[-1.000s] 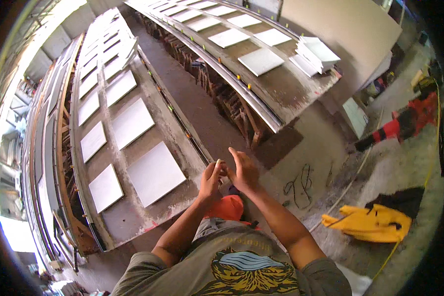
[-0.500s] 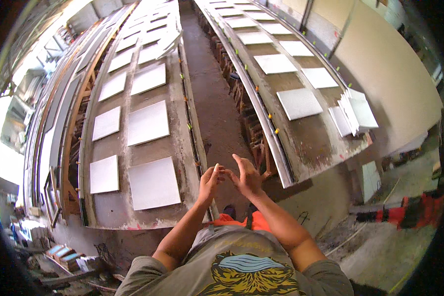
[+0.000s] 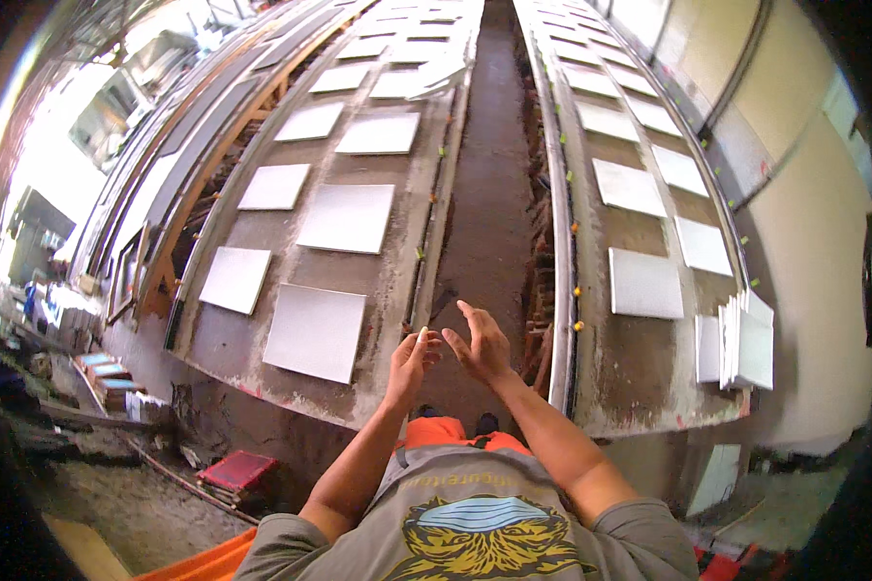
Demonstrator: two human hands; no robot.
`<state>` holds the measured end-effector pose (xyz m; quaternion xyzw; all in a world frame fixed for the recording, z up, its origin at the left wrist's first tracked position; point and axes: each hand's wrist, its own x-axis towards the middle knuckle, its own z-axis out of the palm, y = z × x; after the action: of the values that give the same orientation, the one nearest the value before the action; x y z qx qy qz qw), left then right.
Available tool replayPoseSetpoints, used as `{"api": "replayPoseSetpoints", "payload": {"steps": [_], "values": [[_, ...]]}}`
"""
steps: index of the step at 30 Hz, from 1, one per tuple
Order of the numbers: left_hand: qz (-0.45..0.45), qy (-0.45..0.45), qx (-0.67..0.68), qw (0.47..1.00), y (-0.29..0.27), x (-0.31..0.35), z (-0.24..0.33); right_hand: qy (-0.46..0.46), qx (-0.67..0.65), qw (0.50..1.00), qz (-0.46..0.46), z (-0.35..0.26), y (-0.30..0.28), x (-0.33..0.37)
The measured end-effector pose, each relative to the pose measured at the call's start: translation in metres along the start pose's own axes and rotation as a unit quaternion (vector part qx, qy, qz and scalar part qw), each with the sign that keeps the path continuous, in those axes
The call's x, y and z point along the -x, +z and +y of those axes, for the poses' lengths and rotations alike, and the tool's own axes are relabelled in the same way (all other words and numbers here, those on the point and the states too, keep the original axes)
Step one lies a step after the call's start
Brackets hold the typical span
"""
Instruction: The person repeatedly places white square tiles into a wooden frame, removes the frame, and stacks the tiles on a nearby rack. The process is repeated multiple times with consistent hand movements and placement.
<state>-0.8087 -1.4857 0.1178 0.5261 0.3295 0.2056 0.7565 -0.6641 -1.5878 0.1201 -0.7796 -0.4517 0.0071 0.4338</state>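
My left hand [image 3: 414, 362] hovers in front of my body with its fingers loosely bent and apart, and nothing shows in it. Close beside it, my right hand [image 3: 482, 345] is raised, fingers stretched and thumb spread, also holding nothing. A small gap separates the two hands. Both are over the aisle [image 3: 484, 184] between two long printing tables. The left table [image 3: 228, 339] carries rows of flat white panels, the nearest being a square white panel [image 3: 315, 332] left of my left hand. More white panels [image 3: 646, 283] lie along the right table [image 3: 615, 387].
Several white sheets stand in a leaning stack [image 3: 746, 339] at the right table's near corner. Rails with yellow clips [image 3: 578, 326] edge the tables. A pale wall [image 3: 794, 242] borders the right side. A red flat frame [image 3: 237, 470] rests on the floor at lower left.
My view has turned left, so the tables and aisle now run nearly straight ahead. The red frame has come into view at lower left. My hands keep nearly the same pose.
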Motion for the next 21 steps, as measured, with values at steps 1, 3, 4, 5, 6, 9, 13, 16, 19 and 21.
{"api": "replayPoseSetpoints", "payload": {"steps": [1, 3, 4, 5, 6, 9, 13, 16, 19, 21], "values": [[0.004, 0.015, 0.004, 1.0, -0.006, -0.002, -0.001, -0.006, -0.013, 1.0, -0.01, -0.001, 0.006, -0.005], [0.025, 0.018, 0.016, 0.999, -0.017, -0.006, 0.002, -0.016, -0.026, 0.999, -0.03, -0.007, 0.02, -0.018], [0.034, 0.018, 0.021, 0.999, -0.024, -0.007, 0.005, -0.021, -0.027, 0.999, -0.041, -0.011, 0.026, -0.025], [0.03, 0.022, -0.006, 0.999, -0.034, -0.006, 0.01, -0.025, -0.027, 0.998, -0.051, -0.016, 0.034, -0.032], [0.04, 0.025, -0.01, 0.999, -0.041, -0.006, 0.016, -0.031, -0.03, 0.997, -0.056, -0.02, 0.043, -0.039], [0.077, 0.04, -0.024, 0.996, -0.061, -0.007, 0.028, -0.048, -0.031, 0.996, -0.068, -0.033, 0.073, -0.058], [0.111, 0.064, 0.017, 0.992, -0.089, -0.015, 0.035, -0.076, -0.027, 0.993, -0.087, -0.05, 0.104, -0.081], [0.117, 0.077, 0.049, 0.989, -0.104, -0.021, 0.035, -0.087, -0.048, 0.989, -0.113, -0.068, 0.116, -0.093], [0.136, 0.081, 0.083, 0.984, -0.109, -0.026, 0.042, -0.114, -0.05, 0.985, -0.122, -0.072, 0.129, -0.104], [0.155, 0.079, 0.091, 0.98, -0.108, -0.027, 0.053, -0.125, -0.051, 0.981, -0.139, -0.08, 0.13, -0.116]]}}
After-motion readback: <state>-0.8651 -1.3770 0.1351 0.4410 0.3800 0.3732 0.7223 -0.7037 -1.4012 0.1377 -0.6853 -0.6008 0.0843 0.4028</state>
